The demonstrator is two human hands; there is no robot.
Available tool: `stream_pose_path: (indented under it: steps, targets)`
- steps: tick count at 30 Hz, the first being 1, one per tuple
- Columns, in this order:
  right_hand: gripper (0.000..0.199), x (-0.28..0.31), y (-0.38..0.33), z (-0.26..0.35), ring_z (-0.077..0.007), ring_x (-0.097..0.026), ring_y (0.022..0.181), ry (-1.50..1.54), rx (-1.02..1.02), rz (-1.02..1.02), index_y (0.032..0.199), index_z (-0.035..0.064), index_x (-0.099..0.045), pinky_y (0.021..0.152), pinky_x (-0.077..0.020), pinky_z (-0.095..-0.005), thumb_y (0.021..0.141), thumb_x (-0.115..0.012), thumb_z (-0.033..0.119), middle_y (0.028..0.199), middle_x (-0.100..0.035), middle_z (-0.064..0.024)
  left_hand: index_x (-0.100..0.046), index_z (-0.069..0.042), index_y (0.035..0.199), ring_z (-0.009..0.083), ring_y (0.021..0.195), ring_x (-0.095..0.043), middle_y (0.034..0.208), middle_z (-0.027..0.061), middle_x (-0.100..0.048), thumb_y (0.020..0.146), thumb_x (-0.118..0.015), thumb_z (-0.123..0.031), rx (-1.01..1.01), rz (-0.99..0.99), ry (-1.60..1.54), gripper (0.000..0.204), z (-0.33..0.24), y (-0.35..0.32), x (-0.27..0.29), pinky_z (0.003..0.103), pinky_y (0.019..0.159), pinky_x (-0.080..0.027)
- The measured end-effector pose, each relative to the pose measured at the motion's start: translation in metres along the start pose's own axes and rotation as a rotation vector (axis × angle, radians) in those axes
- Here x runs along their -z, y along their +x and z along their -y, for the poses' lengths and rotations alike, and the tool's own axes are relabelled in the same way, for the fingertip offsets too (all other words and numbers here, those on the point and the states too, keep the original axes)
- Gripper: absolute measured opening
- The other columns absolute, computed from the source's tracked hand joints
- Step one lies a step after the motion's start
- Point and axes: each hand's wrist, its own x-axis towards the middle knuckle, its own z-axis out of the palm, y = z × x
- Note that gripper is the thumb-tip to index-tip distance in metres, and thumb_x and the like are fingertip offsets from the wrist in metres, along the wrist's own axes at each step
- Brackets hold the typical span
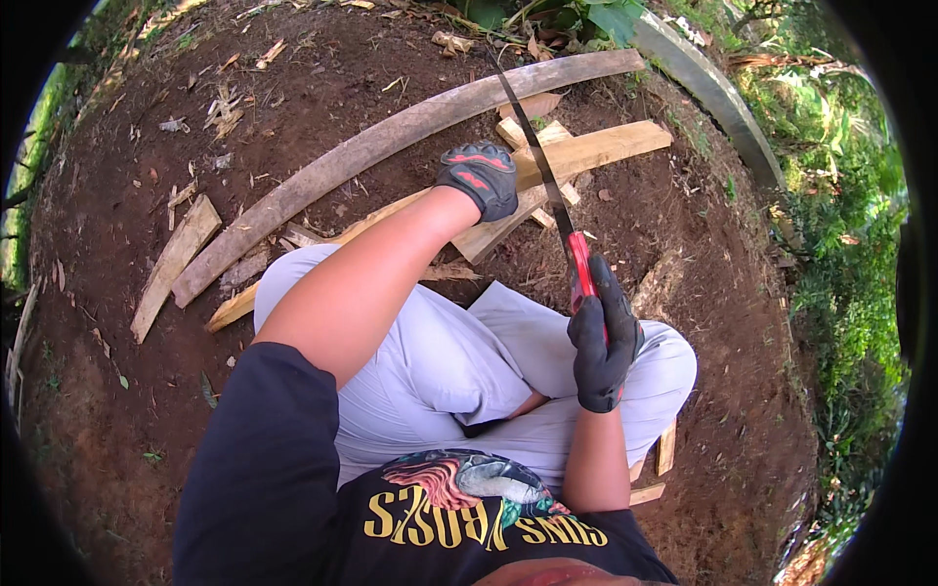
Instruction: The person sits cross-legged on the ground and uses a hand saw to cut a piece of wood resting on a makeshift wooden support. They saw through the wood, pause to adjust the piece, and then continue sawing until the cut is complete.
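Observation:
My left hand, in a black glove with red marks, is closed over a pale wooden plank that runs from beside my left knee to the far right. In my right hand, also gloved, is the red handle of a hand saw, fingers wrapped round it. The saw's long dark blade points away from me and crosses over the plank to the right of my left hand. Whether its teeth touch the wood I cannot tell. Shorter wood pieces lie beneath the plank.
Beyond the plank a long weathered board lies on the brown soil. A loose offcut rests at the left, with wood chips scattered around. A grey edging strip and green plants border the right side. My crossed legs are close to the plank.

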Motion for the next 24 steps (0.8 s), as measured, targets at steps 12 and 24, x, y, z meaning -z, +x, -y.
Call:
stream_pose_path:
  steps: [12,24]
  targets:
    - [0.047,0.025,0.028,0.022,-0.0110,-0.059,0.072,0.163,0.049,-0.245,0.142,0.0007,-0.067,0.067,-0.0501,-0.0295,0.100,-0.058,0.018,0.103,-0.074,-0.0113,-0.062,0.000,0.138,0.0387,0.126,-0.064,0.134,0.0247,-0.066,0.067,-0.085,-0.072,0.025,-0.072,-0.066,0.103,-0.003,0.014,0.003,0.048,0.108,-0.052]
    - [0.037,-0.003,0.090,-0.012,-0.0313,-0.070,0.127,0.085,0.054,0.030,0.138,0.0054,-0.071,0.107,-0.0527,-0.0405,0.103,-0.062,0.012,0.134,-0.073,-0.0181,-0.052,0.003,0.149,0.0418,0.133,-0.061,0.145,0.0285,-0.059,0.070,-0.083,-0.074,0.091,-0.040,-0.210,0.114,-0.007,0.013,-0.004,0.048,0.113,-0.050]
